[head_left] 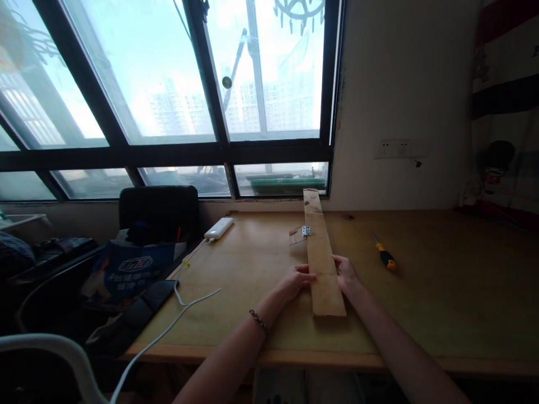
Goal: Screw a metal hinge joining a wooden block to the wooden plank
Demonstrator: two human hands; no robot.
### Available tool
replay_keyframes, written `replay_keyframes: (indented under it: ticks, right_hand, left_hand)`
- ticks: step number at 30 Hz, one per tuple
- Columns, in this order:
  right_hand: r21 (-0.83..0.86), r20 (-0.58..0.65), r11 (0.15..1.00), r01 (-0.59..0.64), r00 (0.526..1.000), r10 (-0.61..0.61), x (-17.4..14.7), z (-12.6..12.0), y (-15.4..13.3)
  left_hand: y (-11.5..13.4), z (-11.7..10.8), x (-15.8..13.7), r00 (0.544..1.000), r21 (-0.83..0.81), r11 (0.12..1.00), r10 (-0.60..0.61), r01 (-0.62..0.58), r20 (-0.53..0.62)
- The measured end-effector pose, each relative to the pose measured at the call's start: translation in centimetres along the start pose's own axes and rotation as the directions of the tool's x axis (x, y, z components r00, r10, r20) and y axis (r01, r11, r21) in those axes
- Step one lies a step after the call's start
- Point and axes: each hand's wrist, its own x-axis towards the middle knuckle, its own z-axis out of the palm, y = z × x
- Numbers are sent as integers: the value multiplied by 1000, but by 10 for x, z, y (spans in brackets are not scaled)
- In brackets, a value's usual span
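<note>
A long, narrow strip of cardboard (pixel 323 247) is held just above the wooden table, its far end toward the window. My left hand (pixel 295 279) grips its left edge, thumb on top and fingers beneath. On the opposite edge, my right hand (pixel 346 275) is closed with its thumb along the side and most fingers hidden. A small metal hinge (pixel 306 230) sits on the strip's left edge. It joins a short piece of cardboard (pixel 297 236) that sticks out to the left. To the right lies a screwdriver (pixel 384 255) with a yellow and black handle.
A white power bank (pixel 219 228) with a white cable (pixel 168 324) lies at the left of the wooden table (pixel 442 297). Beyond the table's left edge are a black chair (pixel 158 209) and a blue bag (pixel 126 272). A window and wall stand behind.
</note>
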Motion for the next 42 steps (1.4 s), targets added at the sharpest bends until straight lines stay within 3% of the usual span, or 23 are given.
replay_keyframes:
  ticks: [3, 5, 19, 30, 33, 37, 42]
  right_hand:
    - [60, -51, 991, -122, 991, 125, 1, 0, -2]
    - [73, -61, 989, -127, 989, 132, 2, 1, -2]
    - [2, -17, 998, -58, 998, 58, 4, 2, 1]
    - [-3, 61, 998, 64, 996, -64, -3, 11, -3]
    - [-12, 82, 998, 59, 995, -58, -5, 12, -5]
    - [-63, 181, 996, 59, 982, -46, -3, 9, -4]
    - [-200, 55, 952, 231, 973, -225, 12, -1, 2]
  left_hand:
    - [1, -1, 1, 1000, 1, 1000, -18, 18, 17]
    - [1, -3, 2, 999, -2, 1000, -26, 26, 25]
    - [-2, -8, 9, 999, -32, 999, -39, 39, 4]
    - [-8, -16, 17, 1000, 0, 1000, -8, 8, -3]
    - [-4, -13, 15, 999, 16, 1000, 7, -6, -39]
    - [5, -10, 14, 984, 39, 998, 63, -58, -169]
    - [10, -11, 15, 961, 116, 984, 157, -133, -229]
